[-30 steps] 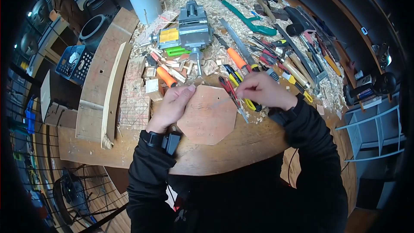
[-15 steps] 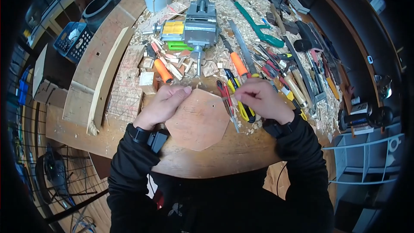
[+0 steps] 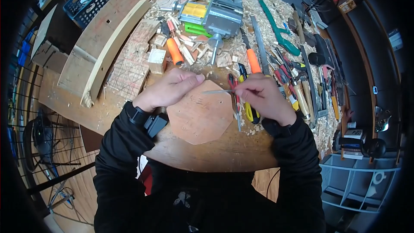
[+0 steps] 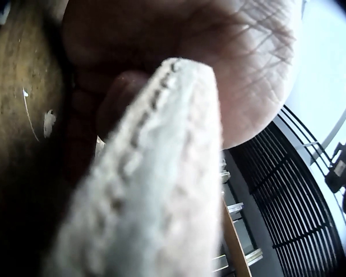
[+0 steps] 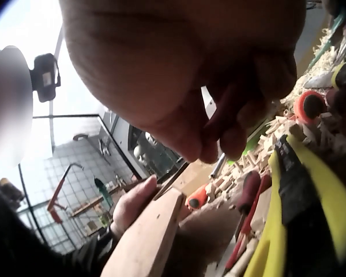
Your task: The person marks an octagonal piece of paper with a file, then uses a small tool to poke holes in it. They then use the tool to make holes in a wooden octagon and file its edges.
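Observation:
A flat, many-sided wooden board point(image 3: 200, 118) with small holes and faint marks is tilted above the front of the bench. My left hand point(image 3: 170, 89) grips its upper left edge, thumb on top; the left wrist view shows the board's rough edge point(image 4: 179, 173) against the palm point(image 4: 242, 63). My right hand point(image 3: 265, 99) pinches a thin grey pointed tool point(image 3: 215, 91), its tip over the upper part of the board. The curled right fingers point(image 5: 233, 141) hide most of that grip in the right wrist view, with the board point(image 5: 147, 234) beyond.
Yellow-black cutters point(image 3: 251, 114) and red-handled tools lie right of the board. Behind are a metal vise point(image 3: 222, 17), an orange-handled tool point(image 3: 174, 51), a wooden block point(image 3: 157, 60) and shavings. Long curved boards point(image 3: 112, 45) stand left; more tools lie right.
The head view has shifted, so the bench sits differently in it. The thin tool, hard to see half a second ago, shows plainly over the board. Both hands keep their holds.

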Demonstrator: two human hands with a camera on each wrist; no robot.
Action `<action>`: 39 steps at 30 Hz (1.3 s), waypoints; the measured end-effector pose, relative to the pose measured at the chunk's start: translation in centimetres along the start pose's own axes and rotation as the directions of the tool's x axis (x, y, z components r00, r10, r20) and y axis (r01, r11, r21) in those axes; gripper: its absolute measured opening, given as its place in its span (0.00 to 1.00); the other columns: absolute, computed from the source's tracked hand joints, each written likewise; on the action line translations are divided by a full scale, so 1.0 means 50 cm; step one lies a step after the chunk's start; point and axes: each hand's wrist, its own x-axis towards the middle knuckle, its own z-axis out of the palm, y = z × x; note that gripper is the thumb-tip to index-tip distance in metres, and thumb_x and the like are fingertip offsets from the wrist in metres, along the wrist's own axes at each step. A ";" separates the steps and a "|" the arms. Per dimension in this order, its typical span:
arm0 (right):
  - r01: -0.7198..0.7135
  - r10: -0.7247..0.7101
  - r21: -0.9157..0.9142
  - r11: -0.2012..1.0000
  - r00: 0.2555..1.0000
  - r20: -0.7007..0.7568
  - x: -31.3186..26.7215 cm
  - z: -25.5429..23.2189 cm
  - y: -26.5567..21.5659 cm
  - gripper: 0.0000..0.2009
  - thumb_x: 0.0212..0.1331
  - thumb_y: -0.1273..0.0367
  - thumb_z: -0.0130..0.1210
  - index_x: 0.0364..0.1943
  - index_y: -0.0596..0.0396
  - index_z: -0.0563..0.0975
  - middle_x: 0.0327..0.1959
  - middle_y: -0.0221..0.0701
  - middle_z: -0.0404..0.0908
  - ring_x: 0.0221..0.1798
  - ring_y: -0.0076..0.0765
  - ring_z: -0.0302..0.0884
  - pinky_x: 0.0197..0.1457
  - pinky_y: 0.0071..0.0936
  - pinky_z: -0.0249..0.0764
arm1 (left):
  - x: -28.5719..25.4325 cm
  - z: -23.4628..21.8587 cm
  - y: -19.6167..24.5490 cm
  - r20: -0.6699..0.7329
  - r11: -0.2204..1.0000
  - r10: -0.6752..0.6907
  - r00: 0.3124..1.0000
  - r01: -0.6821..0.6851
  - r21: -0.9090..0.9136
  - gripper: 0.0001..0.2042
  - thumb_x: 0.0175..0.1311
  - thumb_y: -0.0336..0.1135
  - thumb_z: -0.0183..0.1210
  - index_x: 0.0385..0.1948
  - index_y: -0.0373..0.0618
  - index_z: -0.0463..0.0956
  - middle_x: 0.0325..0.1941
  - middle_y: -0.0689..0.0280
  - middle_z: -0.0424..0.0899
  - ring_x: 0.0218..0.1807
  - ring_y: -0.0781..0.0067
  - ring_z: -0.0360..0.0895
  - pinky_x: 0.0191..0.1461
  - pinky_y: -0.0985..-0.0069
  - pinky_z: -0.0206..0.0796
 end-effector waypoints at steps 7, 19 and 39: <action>0.116 -0.121 0.088 0.989 0.991 0.051 -0.001 0.018 0.010 0.04 0.58 0.75 0.60 0.35 0.61 0.83 0.26 0.34 0.81 0.30 0.30 0.79 0.34 0.26 0.71 | -0.001 0.002 0.001 0.010 1.000 -0.013 1.000 0.014 -0.024 0.20 0.75 0.44 0.49 0.32 0.37 0.82 0.24 0.75 0.79 0.29 0.88 0.70 0.33 0.81 0.65; -0.062 0.042 0.199 0.978 0.994 0.103 -0.018 0.040 -0.007 0.05 0.61 0.76 0.59 0.37 0.64 0.82 0.28 0.30 0.83 0.31 0.20 0.78 0.35 0.21 0.73 | 0.015 -0.010 -0.018 0.108 1.000 0.014 0.994 -0.012 -0.011 0.19 0.75 0.45 0.49 0.39 0.37 0.83 0.29 0.73 0.83 0.29 0.88 0.75 0.34 0.84 0.68; -0.158 0.271 0.377 0.913 0.925 -0.267 -0.119 0.021 0.059 0.08 0.67 0.70 0.56 0.40 0.62 0.81 0.25 0.22 0.78 0.26 0.14 0.72 0.29 0.15 0.69 | 0.019 0.015 -0.001 -0.130 0.908 0.189 0.973 -0.223 -0.355 0.13 0.73 0.30 0.51 0.52 0.31 0.65 0.46 0.58 0.81 0.42 0.69 0.83 0.39 0.74 0.83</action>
